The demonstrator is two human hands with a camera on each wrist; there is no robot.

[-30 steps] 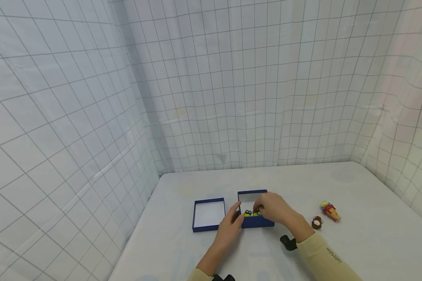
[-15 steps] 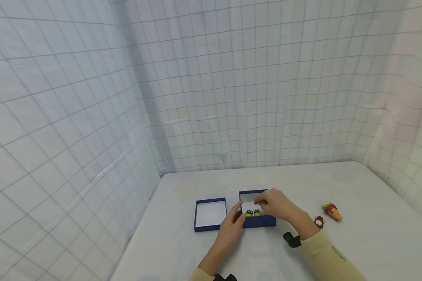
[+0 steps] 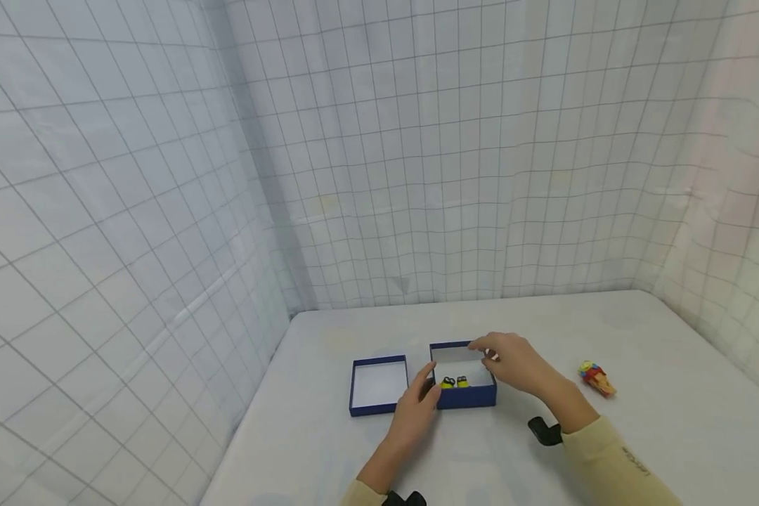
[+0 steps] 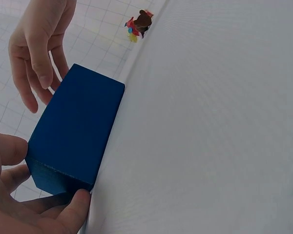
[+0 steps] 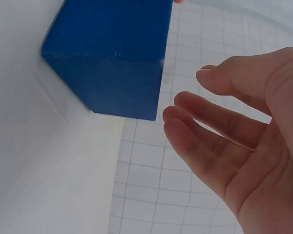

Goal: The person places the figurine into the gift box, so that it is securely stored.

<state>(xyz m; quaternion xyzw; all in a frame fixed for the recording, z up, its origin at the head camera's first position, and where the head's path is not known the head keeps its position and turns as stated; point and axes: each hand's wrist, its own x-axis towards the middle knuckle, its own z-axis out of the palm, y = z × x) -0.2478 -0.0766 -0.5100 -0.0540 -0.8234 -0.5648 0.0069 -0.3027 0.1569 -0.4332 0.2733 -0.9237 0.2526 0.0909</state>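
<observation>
My left hand (image 3: pixel 413 416) holds the left end of a blue box (image 3: pixel 466 398) with a white inside. In the left wrist view its thumb (image 4: pixel 12 148) is at the top corner and other fingers bend along the end wall. Two small yellow figures (image 3: pixel 447 382) with black goggles sit side by side in the box, their lower parts hidden by the front wall. My right hand (image 3: pixel 512 362) is over the right rim, holding nothing. In the right wrist view its relaxed fingers (image 5: pixel 180 136) are spread from the thumb, beside the box's right end.
A shallow blue lid (image 3: pixel 379 385), white inside, lies left of the box. To the right lies a colourful toy (image 3: pixel 597 378) like an ice-cream cone. A brown toy (image 4: pixel 143 19) appears in the left wrist view; my right arm hides it in the head view.
My right hand has let go of the right yellow figure, lifted, and drawn back rightward to the rim, its fingers opening. The left hand has stayed at the box.
</observation>
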